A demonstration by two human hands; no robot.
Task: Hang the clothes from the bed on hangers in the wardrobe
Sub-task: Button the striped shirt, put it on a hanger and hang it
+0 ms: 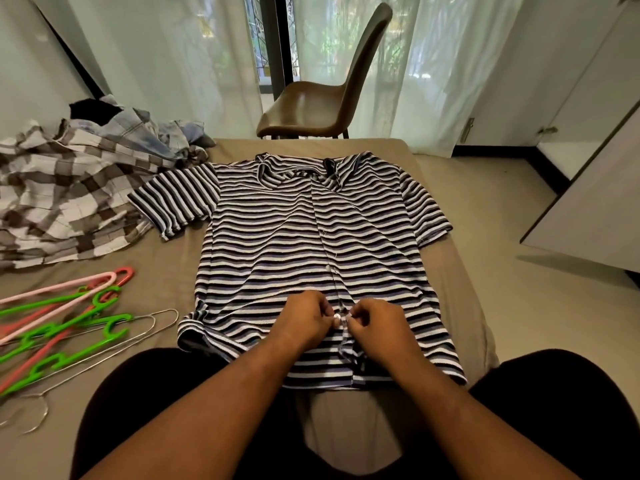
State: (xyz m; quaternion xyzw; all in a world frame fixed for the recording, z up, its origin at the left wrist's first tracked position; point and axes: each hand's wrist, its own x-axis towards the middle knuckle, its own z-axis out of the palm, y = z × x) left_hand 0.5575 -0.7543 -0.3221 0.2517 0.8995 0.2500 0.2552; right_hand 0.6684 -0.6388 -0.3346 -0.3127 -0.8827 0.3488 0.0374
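View from the head camera, looking down over a bed (166, 258) covered in a tan sheet. A striped shirt (294, 230) with short sleeves lies flat and face up along the middle of the bed, its collar (273, 171) at the far end and its hem nearest the person. The placket (327, 244) runs down the front, and its upper part is closed.

Both hands meet low on the placket, just above the hem. The left hand (304, 317) has its fingers curled, with thumb and fingertips pinching the shirt at a small white button (336, 318). The right hand (375, 322), fingers likewise curled, pinches the facing edge of the placket just beside the button. The two hands nearly touch. Whether the button sits in its hole cannot be told. Both forearms reach in from the bottom edge, between the person's legs (145, 393) clad in black.

On the left of the bed, a pile (69, 188) of checked and denim clothes lies beside the shirt's left sleeve, touching it. Nearer the person, a loose cluster of hangers (69, 327) rests on the sheet: green and pink plastic ones overlapping wire ones, apart from the shirt.

Beyond the bed's far end stands a brown chair (311, 105) before sheer white curtains (166, 57). A white wardrobe (595, 202) stands at right, its door ajar.
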